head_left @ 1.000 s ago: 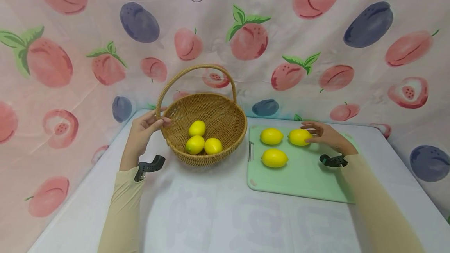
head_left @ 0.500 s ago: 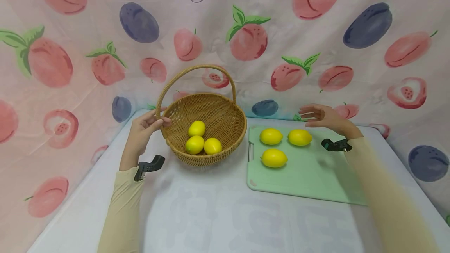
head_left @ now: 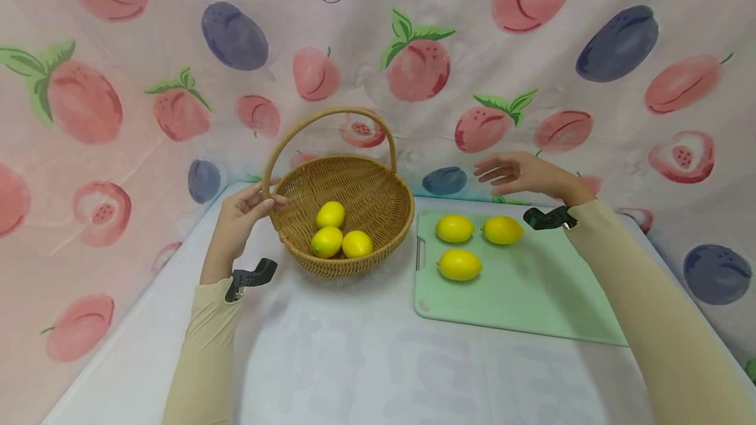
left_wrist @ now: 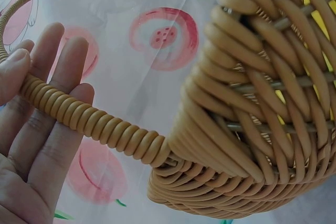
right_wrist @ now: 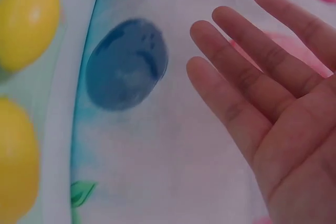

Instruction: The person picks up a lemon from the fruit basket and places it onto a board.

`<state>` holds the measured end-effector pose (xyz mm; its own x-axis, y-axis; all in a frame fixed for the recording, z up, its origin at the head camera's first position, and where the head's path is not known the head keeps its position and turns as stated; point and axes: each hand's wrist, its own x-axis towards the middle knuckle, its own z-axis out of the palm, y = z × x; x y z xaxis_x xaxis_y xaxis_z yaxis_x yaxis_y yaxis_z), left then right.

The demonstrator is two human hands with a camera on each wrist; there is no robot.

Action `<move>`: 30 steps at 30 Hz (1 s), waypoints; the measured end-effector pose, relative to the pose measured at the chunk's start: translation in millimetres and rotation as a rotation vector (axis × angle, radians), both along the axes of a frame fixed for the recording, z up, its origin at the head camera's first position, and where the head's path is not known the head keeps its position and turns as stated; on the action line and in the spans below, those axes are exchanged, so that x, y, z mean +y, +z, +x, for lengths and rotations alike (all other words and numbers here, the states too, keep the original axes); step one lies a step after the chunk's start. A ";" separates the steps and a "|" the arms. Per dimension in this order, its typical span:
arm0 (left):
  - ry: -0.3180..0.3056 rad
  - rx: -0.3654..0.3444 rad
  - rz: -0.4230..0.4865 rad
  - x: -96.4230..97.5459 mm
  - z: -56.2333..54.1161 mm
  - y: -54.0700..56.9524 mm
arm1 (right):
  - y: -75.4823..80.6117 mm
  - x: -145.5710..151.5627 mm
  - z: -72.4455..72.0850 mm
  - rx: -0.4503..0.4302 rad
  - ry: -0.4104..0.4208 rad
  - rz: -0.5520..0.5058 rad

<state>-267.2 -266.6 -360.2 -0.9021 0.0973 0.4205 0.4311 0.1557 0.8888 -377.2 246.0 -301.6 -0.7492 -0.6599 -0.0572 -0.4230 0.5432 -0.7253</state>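
Note:
At the left, my left hand (head_left: 236, 218) holds the wrapped handle (left_wrist: 94, 119) of a wicker basket (head_left: 384, 195) near its base, thumb on one side and fingers on the other. Inside the basket lie three yellow lemons (head_left: 327, 242). Three more lemons (head_left: 459, 265) rest on a pale green cutting board (head_left: 531, 294) to the right. Above the board's back edge hangs my right hand (head_left: 525, 172), nothing in it. The right wrist view shows its palm with fingers (right_wrist: 226, 98) extended, apart from two lemons (right_wrist: 29, 22) at that view's left.
A white cloth (head_left: 366, 359) covers the table under basket and board. Right behind them rises a fruit-printed backdrop (head_left: 366, 31), which also runs along both sides. The basket's tall arched handle stands up in front of it.
My right hand has let go of the back right lemon, risen off the board and shifted left. That lemon stays on the board. The left hand and basket have not moved.

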 end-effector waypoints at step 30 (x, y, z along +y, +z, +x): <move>-0.003 -0.006 0.020 1.8 2.1 0.6 | 32.5 -159.8 -4.1 0.002 0.302 0.179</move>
<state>-265.1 -264.8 -359.6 -0.9043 0.0913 0.4169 0.4261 0.1364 0.8943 -381.3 86.2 -269.1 -0.5222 -0.8311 -0.1912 -0.5850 0.5122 -0.6288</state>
